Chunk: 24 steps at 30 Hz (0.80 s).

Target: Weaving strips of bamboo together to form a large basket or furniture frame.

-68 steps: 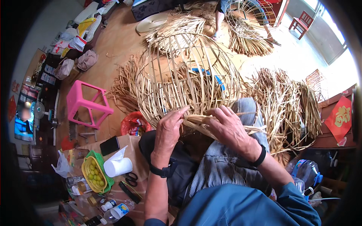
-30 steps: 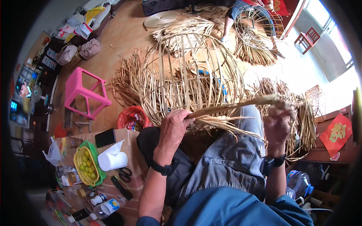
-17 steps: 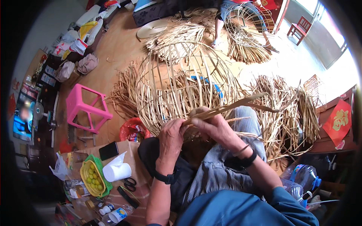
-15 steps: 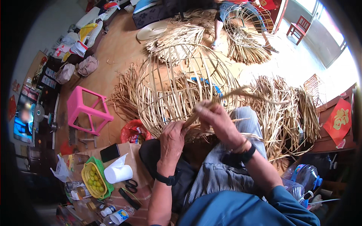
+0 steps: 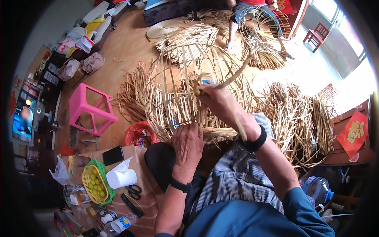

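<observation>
A large round basket frame point(image 5: 162, 98) of thin bent strips stands in front of my knees, with a braided band of dried stalks point(image 5: 221, 134) along its near edge. My left hand point(image 5: 188, 143) is closed over that near edge, its fingertips pressing on the stalks. Above the frame's middle, my right hand point(image 5: 221, 103) is closed round a long dried stalk point(image 5: 237, 73). One end of this stalk curves up and away to the right; another strand hangs down by my right wrist. My right palm and most fingers are hidden.
Heaps of dried stalks point(image 5: 294, 118) lie at the right and behind the frame. A pink stool point(image 5: 81, 104) and a red bag point(image 5: 136, 132) stand left. Scissors point(image 5: 134, 192), a paper roll point(image 5: 121, 178) and a fruit basket point(image 5: 89, 185) sit nearby. Another person holds a smaller frame point(image 5: 258, 25).
My right hand has moved up and forward over the frame with the stalk, whose free end now points upward. My left hand has shifted slightly right, down onto the frame's near edge.
</observation>
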### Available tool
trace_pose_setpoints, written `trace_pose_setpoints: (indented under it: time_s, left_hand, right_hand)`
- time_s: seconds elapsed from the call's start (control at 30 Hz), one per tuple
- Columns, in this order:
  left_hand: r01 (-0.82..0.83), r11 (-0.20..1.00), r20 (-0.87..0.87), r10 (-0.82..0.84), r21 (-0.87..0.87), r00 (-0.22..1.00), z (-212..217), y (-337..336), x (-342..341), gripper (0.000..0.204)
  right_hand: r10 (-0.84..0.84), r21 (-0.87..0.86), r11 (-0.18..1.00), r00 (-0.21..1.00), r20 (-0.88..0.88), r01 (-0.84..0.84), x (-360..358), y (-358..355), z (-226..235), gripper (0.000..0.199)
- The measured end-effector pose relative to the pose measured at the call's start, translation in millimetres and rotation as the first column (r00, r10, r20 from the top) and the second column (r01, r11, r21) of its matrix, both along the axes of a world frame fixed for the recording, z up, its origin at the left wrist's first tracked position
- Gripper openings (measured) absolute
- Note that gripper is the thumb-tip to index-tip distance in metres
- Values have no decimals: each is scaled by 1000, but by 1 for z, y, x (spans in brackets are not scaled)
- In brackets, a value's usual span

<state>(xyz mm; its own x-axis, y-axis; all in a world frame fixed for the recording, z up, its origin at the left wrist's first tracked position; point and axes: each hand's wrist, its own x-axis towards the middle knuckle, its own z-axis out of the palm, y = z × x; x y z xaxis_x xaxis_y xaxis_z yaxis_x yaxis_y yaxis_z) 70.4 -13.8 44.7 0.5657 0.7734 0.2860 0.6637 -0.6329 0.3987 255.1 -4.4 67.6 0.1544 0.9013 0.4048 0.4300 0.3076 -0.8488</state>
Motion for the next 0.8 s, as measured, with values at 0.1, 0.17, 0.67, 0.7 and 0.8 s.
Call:
trace_pose_setpoints:
  time_s: [0.1, 0.17, 0.67, 0.7, 0.8]
  left_hand:
    - [8, 1000, -16, -8, 27, 1000, -2, 0, 0, 18]
    - [20, 999, -21, -19, 41, 1000, -4, 1, 0, 18]
    - [-16, 997, -23, 18, 78, 1000, -19, 5, 3, 14]
    - [-25, 997, -31, 27, 74, 999, -18, 5, 3, 14]
    - [-17, 993, 1, 17, 113, 1000, -16, 4, 3, 12]
  right_hand:
    - [-109, 41, 994, 935, 338, 101, -5, -7, 0, 13]
    - [-139, -43, 975, 745, 652, 219, -12, -10, 0, 11]
    - [-42, 13, 999, 917, 397, 40, 9, -36, 0, 30]
    - [-66, -36, 996, 953, 295, 80, 8, -39, -1, 30]
    - [-130, -188, 972, 990, 56, 138, 6, -54, -12, 29]
